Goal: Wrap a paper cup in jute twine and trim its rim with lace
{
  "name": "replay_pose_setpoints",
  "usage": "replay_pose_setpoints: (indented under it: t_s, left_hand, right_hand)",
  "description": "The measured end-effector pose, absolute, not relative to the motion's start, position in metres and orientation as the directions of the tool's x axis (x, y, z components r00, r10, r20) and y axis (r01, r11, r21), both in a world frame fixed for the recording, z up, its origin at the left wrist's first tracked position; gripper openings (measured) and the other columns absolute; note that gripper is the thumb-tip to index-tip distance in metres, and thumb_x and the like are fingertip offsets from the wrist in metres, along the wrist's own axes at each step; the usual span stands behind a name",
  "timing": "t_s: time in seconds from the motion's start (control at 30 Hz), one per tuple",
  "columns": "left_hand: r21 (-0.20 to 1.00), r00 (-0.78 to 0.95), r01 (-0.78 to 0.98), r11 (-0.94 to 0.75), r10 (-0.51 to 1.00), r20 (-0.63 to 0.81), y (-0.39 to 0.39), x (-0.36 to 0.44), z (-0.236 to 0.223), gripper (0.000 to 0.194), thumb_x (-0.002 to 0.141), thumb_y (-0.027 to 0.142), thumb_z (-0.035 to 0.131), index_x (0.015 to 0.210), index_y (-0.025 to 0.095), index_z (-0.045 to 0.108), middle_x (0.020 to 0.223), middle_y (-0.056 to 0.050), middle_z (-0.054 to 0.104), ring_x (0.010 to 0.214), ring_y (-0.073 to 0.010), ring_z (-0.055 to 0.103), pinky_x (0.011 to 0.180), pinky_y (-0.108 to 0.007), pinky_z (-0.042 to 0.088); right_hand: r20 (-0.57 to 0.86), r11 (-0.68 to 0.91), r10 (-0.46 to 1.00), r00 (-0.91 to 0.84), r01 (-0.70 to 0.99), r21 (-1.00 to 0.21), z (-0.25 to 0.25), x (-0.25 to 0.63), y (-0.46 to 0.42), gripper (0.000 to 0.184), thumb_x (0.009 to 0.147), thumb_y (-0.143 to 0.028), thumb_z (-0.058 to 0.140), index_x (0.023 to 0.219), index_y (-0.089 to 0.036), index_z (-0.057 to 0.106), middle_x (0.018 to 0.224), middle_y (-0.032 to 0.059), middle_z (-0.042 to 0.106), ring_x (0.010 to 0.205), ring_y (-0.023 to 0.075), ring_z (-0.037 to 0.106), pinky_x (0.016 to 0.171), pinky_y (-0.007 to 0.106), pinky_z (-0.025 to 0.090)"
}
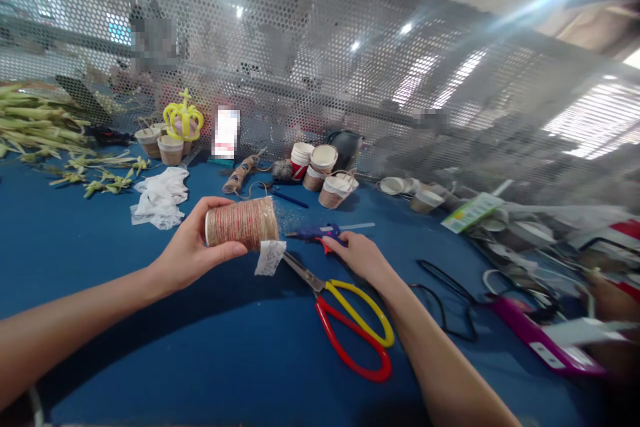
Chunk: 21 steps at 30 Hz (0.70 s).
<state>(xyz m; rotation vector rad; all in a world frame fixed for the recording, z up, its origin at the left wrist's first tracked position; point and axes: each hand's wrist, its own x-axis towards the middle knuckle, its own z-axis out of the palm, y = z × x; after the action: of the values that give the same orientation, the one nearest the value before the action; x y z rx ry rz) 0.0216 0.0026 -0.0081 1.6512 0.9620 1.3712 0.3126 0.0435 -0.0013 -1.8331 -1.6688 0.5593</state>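
Note:
My left hand [213,240] is wrapped round a paper cup [240,225] wound with brown and red twine, lying on its side in the air. A strip of white lace [271,257] hangs from its right end. In my right hand [357,253] is a blue glue gun [315,233] with an orange-red trigger, its nozzle pointing left, close to the lace end of the cup. A clear glue stick [361,225] juts from the gun's back. Below both hands lie open scissors [345,313] with one red and one yellow handle on the blue table.
Crumpled white lace [161,197] lies at left, near dry plant stalks [45,117]. At the back stand twine-wrapped cups [337,188], a yellow crown [183,121], a twine bundle [240,173] and a phone [226,132]. A purple device [543,337] and cables sit at right.

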Motion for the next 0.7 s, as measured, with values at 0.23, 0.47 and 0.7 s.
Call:
replay_pose_setpoints:
  t_s: [0.23, 0.47, 0.7]
  left_hand:
    - [0.985, 0.201, -0.042, -0.169, 0.964, 0.174, 0.000, 0.026, -0.001, 0.044, 0.066, 0.044, 0.066, 0.093, 0.015, 0.046, 0.071, 0.000, 0.056, 0.057, -0.0113, 0.052, 0.052, -0.025, 0.045]
    - [0.961, 0.329, -0.275, 0.027, 0.942, 0.068, -0.003, 0.029, -0.001, 0.044, 0.067, 0.053, 0.064, 0.084, 0.017, 0.046, 0.070, 0.000, 0.054, 0.056, -0.0110, 0.053, 0.050, -0.025, 0.045]
    - [0.962, 0.296, -0.271, 0.041, 0.954, 0.043, -0.007, 0.032, -0.002, 0.051, 0.064, 0.057, 0.065, 0.088, 0.015, 0.050, 0.079, -0.005, 0.057, 0.064, -0.0131, 0.053, 0.052, -0.024, 0.043]
  right_hand:
    - [0.373, 0.512, 0.858, -0.353, 0.631, -0.583, 0.024, 0.262, 0.000, 0.031, 0.075, -0.019, 0.055, 0.106, -0.022, 0.054, 0.118, 0.0084, 0.052, 0.112, 0.0215, 0.048, 0.094, 0.039, 0.039]
    - [0.313, 0.529, 0.836, -0.450, 0.510, -0.678, 0.023, 0.235, -0.015, 0.043, 0.072, -0.018, 0.062, 0.113, -0.022, 0.049, 0.123, 0.0097, 0.049, 0.116, 0.0230, 0.045, 0.100, 0.043, 0.035]
    - [0.158, 0.284, 0.918, -0.363, 0.325, -0.902, 0.017, 0.218, -0.014, 0.037, 0.068, -0.020, 0.065, 0.104, -0.019, 0.055, 0.133, 0.0100, 0.044, 0.123, 0.0249, 0.041, 0.098, 0.040, 0.037]
